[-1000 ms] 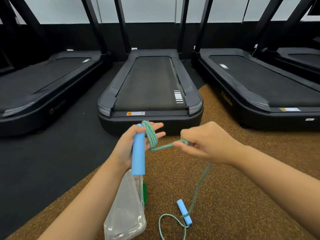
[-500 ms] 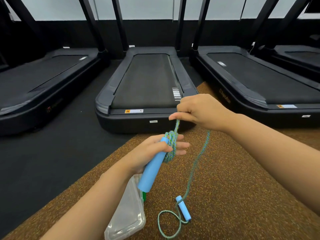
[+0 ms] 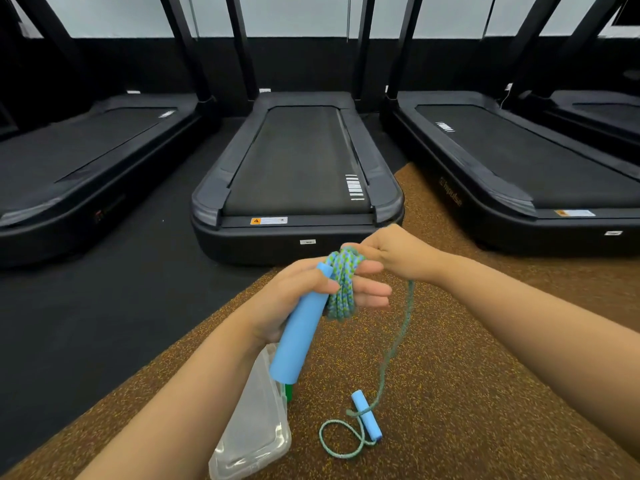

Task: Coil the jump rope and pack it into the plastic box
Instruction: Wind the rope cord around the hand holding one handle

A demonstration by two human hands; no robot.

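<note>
Faint lettering (image 3: 451,195) on the side rail of the right treadmill (image 3: 519,168) looks like "Impulse", though it is dim. The middle treadmill (image 3: 298,161) has a warning sticker (image 3: 268,221) on its rear edge, an orange panel with a triangle beside white text too small to read. A ladder of white bars (image 3: 355,187) is printed on its matte black belt.

The jump rope (image 3: 343,289) is a braided cord flecked blue and green. Several turns of it are wound round the outstretched fingers of the left hand (image 3: 294,296). That hand's thumb clamps a smooth, light-blue foam handle (image 3: 298,334), a plain cylinder, slanting down across the palm. The right hand (image 3: 394,252) is curled and pinches the cord at the top of the coil, touching the left fingertips.

From there a single strand hangs down to the second handle (image 3: 367,415) (shorter-looking, same blue foam). It lies on the brown speckled rubber flooring (image 3: 467,375) with a loose loop of cord beside it.

The plastic box (image 3: 256,431) is clear, glossy and round-cornered. It rests on the flooring below the left forearm, just left of the second handle. A green piece (image 3: 289,392) shows at its far edge, and I cannot tell what it is.
</note>
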